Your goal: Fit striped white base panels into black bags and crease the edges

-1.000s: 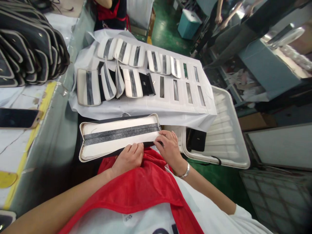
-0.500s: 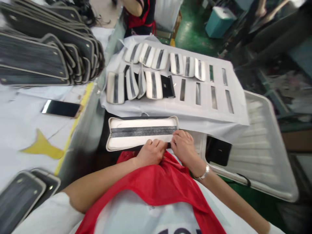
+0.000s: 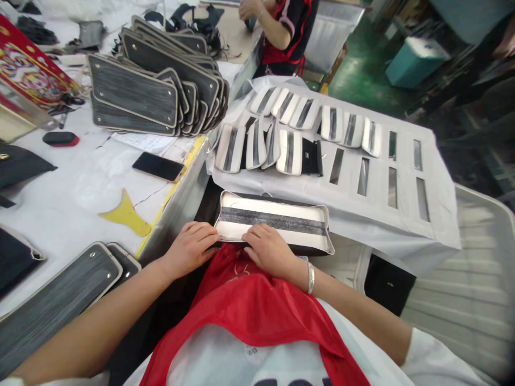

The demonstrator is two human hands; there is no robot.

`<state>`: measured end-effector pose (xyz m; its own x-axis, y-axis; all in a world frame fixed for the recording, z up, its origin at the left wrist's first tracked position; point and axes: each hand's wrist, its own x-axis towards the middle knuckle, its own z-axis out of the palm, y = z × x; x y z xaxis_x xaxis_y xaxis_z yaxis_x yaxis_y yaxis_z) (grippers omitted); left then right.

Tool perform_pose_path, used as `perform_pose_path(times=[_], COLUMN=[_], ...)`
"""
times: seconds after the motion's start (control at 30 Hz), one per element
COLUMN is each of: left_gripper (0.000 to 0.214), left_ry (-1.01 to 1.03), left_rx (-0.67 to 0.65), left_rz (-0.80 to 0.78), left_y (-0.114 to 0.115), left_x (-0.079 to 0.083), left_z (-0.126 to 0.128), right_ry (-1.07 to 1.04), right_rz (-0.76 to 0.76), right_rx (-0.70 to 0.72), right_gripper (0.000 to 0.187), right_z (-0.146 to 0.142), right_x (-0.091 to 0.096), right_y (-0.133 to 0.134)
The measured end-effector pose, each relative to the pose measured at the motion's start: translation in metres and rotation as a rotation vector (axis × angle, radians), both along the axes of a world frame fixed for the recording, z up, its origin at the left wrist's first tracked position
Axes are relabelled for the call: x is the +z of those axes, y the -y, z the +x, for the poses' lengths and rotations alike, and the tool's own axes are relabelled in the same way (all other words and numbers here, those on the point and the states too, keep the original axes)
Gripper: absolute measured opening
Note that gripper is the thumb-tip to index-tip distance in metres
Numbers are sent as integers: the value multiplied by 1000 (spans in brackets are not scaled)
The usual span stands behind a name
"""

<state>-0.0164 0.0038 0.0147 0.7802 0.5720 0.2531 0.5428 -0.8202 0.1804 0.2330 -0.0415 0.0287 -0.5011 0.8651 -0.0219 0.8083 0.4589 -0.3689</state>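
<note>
In front of my apron lies a long bag piece [image 3: 277, 220] with black sides, its white face with a dark grey middle stripe turned up and pale raised edging around it. My left hand [image 3: 192, 251] is closed at its near left corner, fingertips on the edge, thumb beneath. My right hand [image 3: 270, 249] grips the near edge a little further right, fingers over the rim. The black part below is mostly hidden by my hands and the red apron [image 3: 257, 305].
On the left table are a stack of grey studded panels [image 3: 134, 94], a phone [image 3: 158, 166] and a yellow cut piece [image 3: 127, 214]. Ahead, a white slotted board [image 3: 346, 206] carries several white striped pieces [image 3: 289, 153]. A pale bin [image 3: 462, 300] stands right; a co-worker's arm [image 3: 277, 32] is beyond.
My left hand has gone from the middle of the near edge to the left corner. My right hand has left the right corner for nearer the middle. The view has swung left.
</note>
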Motion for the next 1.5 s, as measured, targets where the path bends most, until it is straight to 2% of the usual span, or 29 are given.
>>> perform_pose_path(times=[0.1, 0.2, 0.27, 0.37, 0.47, 0.57, 0.8, 1.0, 1.13, 1.2, 1.27, 1.37, 1.5], left_gripper=[12, 16, 18, 19, 19, 17, 18, 18, 19, 23, 23, 22, 24], left_ry=[-61, -104, -100, -78, -42, -16, -90, -218, -173, -116, -69, -38, -3], left_rx=[-68, -175, -236, -246, -215, -173, -84, 50, 181, 249, 292, 324, 324], left_rz=[42, 74, 63, -31, -138, -190, -96, -46, -79, -74, -52, -60, -129], left_y=[-7, -14, -18, -25, -29, -30, -24, -17, -10, -7, -4, -3, -4], left_x=[2, 6, 9, 10, 8, 5, 7, 17, 11, 6, 1, -4, -7], left_z=[6, 10, 11, 14, 16, 17, 28, 41, 41, 41, 42, 45, 46], right_ry=[71, 71, 30, -101, -216, -204, -129, 24, 69, 76, 95, 149, 190], right_rz=[-24, -50, -66, -77, -25, 12, -44, -76, 4, 110, 199, 225, 211], right_rx=[6, 4, 20, 16, -101, -195, -323, -371, -386, -326, -153, 71, 74], right_gripper=[14, 12, 12, 15, 17, 20, 14, 12, 13, 19, 23, 31, 38], right_z=[-11, -8, -3, 4, 6, 5, -1, -12, -14, -14, -15, -18, -12], right_x=[6, 9, 8, 4, -4, -10, -15, -6, -2, -4, -8, -11, -9], right_y=[-11, -14, -12, -4, 4, 6, -5, -9, -3, 2, 7, 12, 20])
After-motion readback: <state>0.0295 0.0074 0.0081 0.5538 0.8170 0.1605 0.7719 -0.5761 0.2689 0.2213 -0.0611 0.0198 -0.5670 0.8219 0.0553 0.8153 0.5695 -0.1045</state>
